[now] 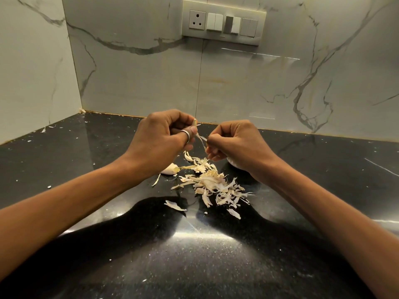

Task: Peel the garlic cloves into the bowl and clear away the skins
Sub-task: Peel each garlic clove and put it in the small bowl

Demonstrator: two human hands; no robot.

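While I look down from my head, my left hand (159, 134) is held above the black counter (86, 169), its fingers and thumb curled round a garlic clove (195, 123), of which only the pale tip shows. On the thumb of this hand I wear a ring (186, 134). My right hand (233, 143) is just beside it, fingers curled, and it pinches a thin strip of skin (201, 141) that goes from the clove down to these fingers. Below both hands a pile of skins (216, 184) lies on the counter, with some single pieces near it. A whole clove (169, 169) lies under my left wrist, and something white (234, 162) lies under my right hand; I cannot tell what it is. On the marble wall (140, 78) behind there is a switch panel (223, 21).
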